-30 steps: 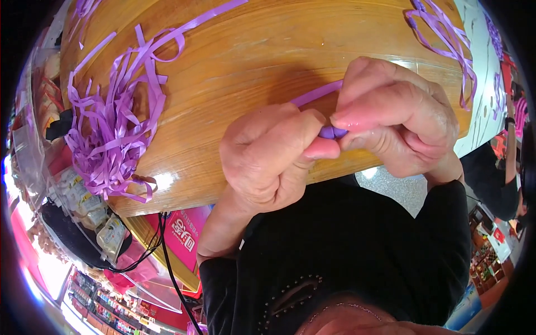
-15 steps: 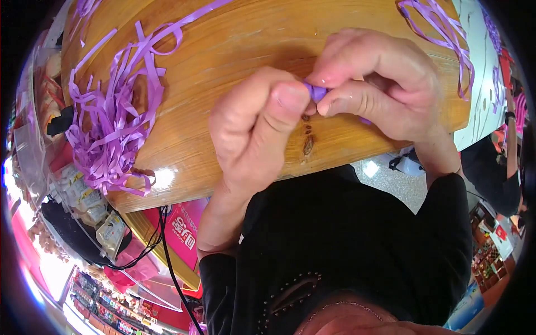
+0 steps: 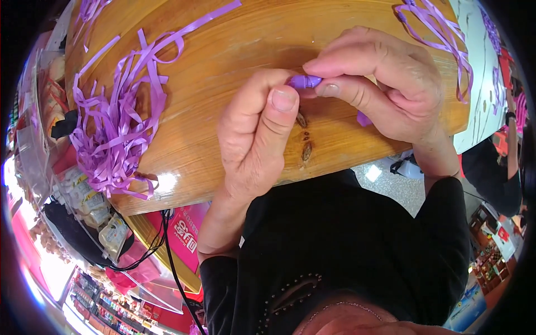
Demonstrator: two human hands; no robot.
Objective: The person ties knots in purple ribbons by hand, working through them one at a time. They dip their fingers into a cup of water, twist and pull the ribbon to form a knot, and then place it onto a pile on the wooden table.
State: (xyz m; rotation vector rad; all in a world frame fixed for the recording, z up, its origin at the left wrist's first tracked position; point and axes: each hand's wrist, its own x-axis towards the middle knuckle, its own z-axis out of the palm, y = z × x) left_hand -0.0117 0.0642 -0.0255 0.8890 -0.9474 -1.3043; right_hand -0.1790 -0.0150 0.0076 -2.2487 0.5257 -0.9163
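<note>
A small folded or knotted piece of purple ribbon (image 3: pixel 304 82) is held between my two hands above the wooden table (image 3: pixel 201 111). My left hand (image 3: pixel 251 131) is closed, pinching the ribbon's left side between thumb and forefinger. From the right, the thumb and forefinger of my right hand (image 3: pixel 391 84) pinch its other end. Another bit of purple shows beneath my right palm; whether it belongs to the same ribbon is hidden. Left of my hands lies a tangled heap of loose purple ribbons (image 3: pixel 106 148), one strand reaching toward the far edge.
More purple ribbon strands (image 3: pixel 464 64) lie at the table's right end, beside a white marbled surface (image 3: pixel 477 111). Clear bags of packages (image 3: pixel 84 195) and black cables (image 3: pixel 166 240) are at the left. Another person in black (image 3: pixel 494 173) is at the far right.
More of the purple piece now shows between my fingertips. My right fingers have shifted slightly, and the purple bit under my right palm is more visible. The ribbon heap stays in place.
</note>
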